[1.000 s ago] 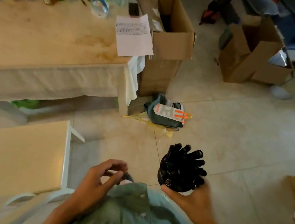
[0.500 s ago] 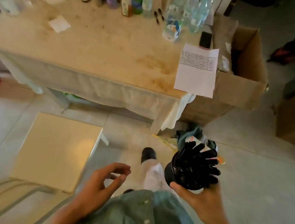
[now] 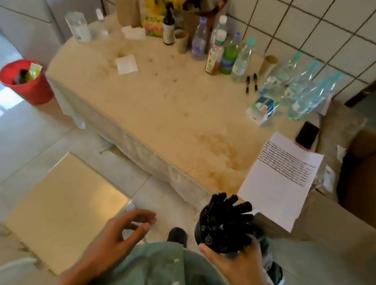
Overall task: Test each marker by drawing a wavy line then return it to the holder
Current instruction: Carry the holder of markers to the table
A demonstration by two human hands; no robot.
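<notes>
My right hand point(image 3: 235, 263) grips a black holder point(image 3: 216, 239) from below, in front of my chest. Several black markers point(image 3: 227, 213) fan out of its top. A white sheet of paper point(image 3: 281, 177) with several wavy black lines lies on the table's near right corner, hanging over the edge. Two loose black markers point(image 3: 251, 81) lie on the table near the bottles. My left hand point(image 3: 121, 234) hovers empty to the left of the holder, fingers loosely curled.
The beige table point(image 3: 163, 105) carries several bottles point(image 3: 228, 51) along the tiled wall, a black phone point(image 3: 307, 134) and a small box point(image 3: 263, 108). A white stool point(image 3: 64, 209) stands at lower left. An open cardboard box point(image 3: 368, 177) sits right; a red bin point(image 3: 25, 82) sits left.
My view has swung up and left from the floor to the whole table. The holder stays in my right hand; my left hand has opened slightly.
</notes>
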